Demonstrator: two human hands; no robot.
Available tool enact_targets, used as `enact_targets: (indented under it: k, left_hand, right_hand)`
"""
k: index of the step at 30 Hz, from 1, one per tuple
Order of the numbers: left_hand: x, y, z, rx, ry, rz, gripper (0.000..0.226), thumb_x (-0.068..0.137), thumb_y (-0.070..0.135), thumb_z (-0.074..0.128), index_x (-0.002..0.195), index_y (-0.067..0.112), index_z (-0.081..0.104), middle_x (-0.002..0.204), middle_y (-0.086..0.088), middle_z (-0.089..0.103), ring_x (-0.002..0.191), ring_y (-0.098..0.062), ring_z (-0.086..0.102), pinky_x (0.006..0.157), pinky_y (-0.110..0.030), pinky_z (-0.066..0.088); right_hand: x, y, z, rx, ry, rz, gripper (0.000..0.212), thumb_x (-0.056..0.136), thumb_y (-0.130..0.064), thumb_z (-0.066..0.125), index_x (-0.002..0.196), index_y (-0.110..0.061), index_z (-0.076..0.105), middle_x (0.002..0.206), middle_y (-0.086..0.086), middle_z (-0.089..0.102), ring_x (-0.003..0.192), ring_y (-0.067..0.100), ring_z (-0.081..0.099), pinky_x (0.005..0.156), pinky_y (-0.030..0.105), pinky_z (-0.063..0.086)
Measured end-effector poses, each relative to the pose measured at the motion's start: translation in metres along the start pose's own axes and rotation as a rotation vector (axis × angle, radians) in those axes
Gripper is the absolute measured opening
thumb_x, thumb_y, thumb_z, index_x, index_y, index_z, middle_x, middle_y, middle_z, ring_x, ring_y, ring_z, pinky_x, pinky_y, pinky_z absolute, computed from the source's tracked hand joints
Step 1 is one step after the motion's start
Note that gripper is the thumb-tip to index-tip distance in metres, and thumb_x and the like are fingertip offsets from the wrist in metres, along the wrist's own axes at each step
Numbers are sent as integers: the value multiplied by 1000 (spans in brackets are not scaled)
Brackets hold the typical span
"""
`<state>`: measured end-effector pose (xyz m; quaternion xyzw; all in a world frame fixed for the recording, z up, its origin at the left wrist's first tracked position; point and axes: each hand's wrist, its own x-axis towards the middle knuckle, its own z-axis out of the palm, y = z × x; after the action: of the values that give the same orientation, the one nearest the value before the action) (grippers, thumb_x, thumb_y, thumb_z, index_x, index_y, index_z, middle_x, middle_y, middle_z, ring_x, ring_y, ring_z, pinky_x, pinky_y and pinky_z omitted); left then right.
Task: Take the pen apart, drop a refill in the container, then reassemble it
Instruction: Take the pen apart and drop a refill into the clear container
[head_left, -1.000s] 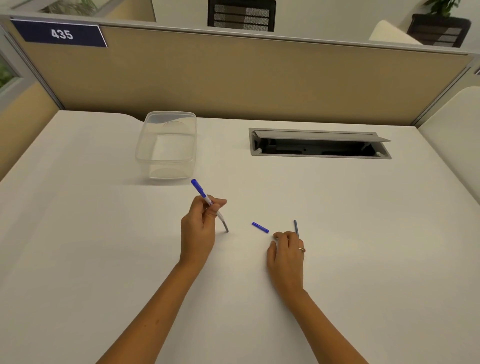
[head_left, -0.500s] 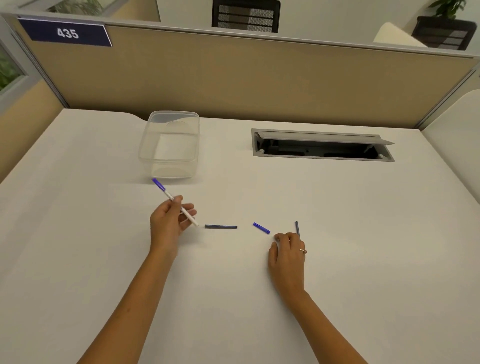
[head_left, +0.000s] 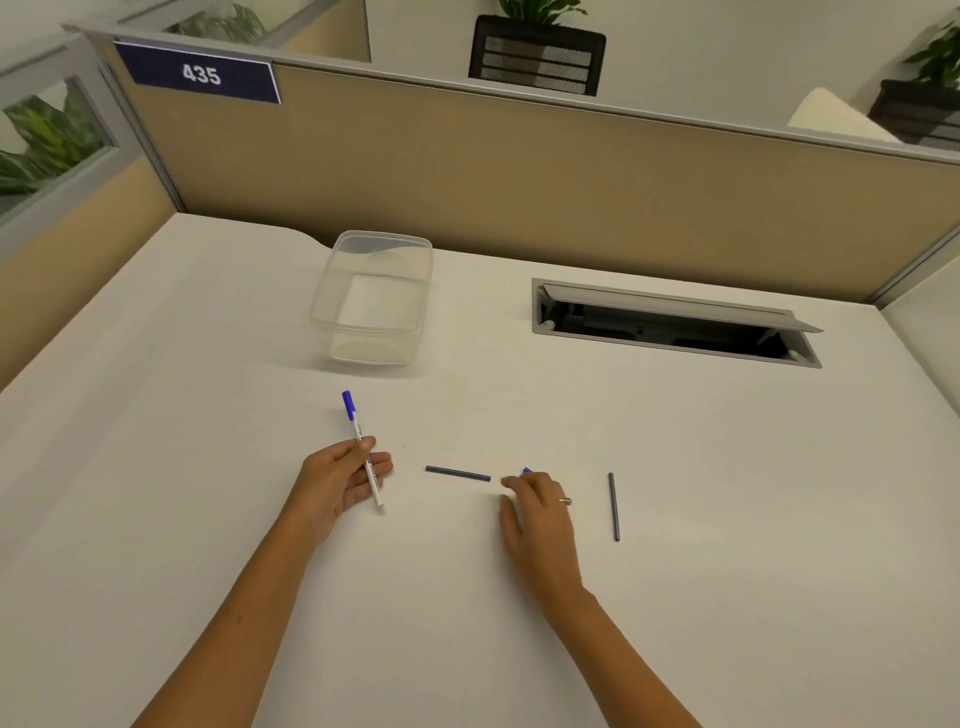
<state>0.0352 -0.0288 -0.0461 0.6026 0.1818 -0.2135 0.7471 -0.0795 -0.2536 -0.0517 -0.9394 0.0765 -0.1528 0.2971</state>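
We hold the pen barrel (head_left: 363, 452) pinched in our left hand (head_left: 340, 480), while the refill (head_left: 457, 473) lies crosswise on the worktop (head_left: 156, 467) just beyond our right hand's (head_left: 540, 512) loosely curled fingers (head_left: 511, 486), nearer them.

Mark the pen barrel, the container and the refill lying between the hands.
pen barrel (head_left: 362, 447), head view, white shaft just above the left thumb.
container (head_left: 332, 270), head view, left wall of the clear tub.
refill (head_left: 457, 473), head view, middle of the dark rod.

Soft even light, faint shadows, edges bowed.
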Motion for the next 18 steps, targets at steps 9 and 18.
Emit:
enact_targets:
  k: [9, 18]
  left_hand:
    - [7, 11, -33, -60, -62, -73, 18, 93, 14, 57, 108, 12, 65, 101, -14, 73, 89, -23, 73, 66, -31, 59]
    - [31, 38, -75, -185, -147, -204, 19, 93, 9, 53, 108, 3, 64, 99, -19, 74, 88, -27, 73, 63, -33, 59]
  right_hand:
    - [29, -33, 28, -229, -144, -62, 7, 73, 5, 71, 72, 0, 66, 71, 13, 61, 61, 29, 56, 48, 31, 44]
    - [95, -80, 31, 44, 81, 368, 9, 78, -11, 61, 71, -7, 65, 71, 7, 65, 67, 23, 57, 59, 28, 37]
